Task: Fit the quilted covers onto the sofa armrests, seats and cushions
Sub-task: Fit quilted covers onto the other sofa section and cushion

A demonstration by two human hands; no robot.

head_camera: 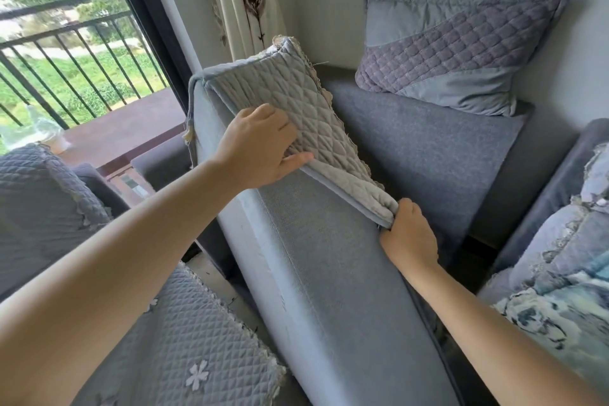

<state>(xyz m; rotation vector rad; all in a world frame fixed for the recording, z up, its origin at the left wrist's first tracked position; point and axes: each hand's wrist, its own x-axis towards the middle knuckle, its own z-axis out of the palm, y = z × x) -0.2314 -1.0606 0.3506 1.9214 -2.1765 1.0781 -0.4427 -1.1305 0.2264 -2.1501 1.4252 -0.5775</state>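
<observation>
- The quilted cover [290,115] sits only on the far end of the armrest [329,273], bunched and folded back on itself; the near stretch of the armrest, from the fingers toward the camera, is bare grey fabric.
- Risk: if the right hand [408,234] pulls the hem toward the camera while the left hand [257,148] presses down, the cover may stay pinned and the lace-trimmed edge could strain or the seam twist.
- Risk: the far corner of the cover looks loosely capped over the armrest end; a hard tug could slip it off there, and the fit would need starting again.
- Risk: the folded layer beyond the right fingers could stay doubled under, leaving a ridge once the cover is drawn along.
- Left hand: arm stretched far forward, palm down on the cover's near edge, fingers spread and fairly straight, thumb pointing right along the fold. It presses rather than grips.
- Right hand: arm reaching forward from the lower right, wrist bent, fingers curled round the cover's lower corner hem, pinching it just at the inner side of the armrest.
- Beyond the fingers, a covered cushion [461,53] leans against the wall on the bare seat [428,155]; a further quilted piece [197,349] lies left of the left forearm.
</observation>
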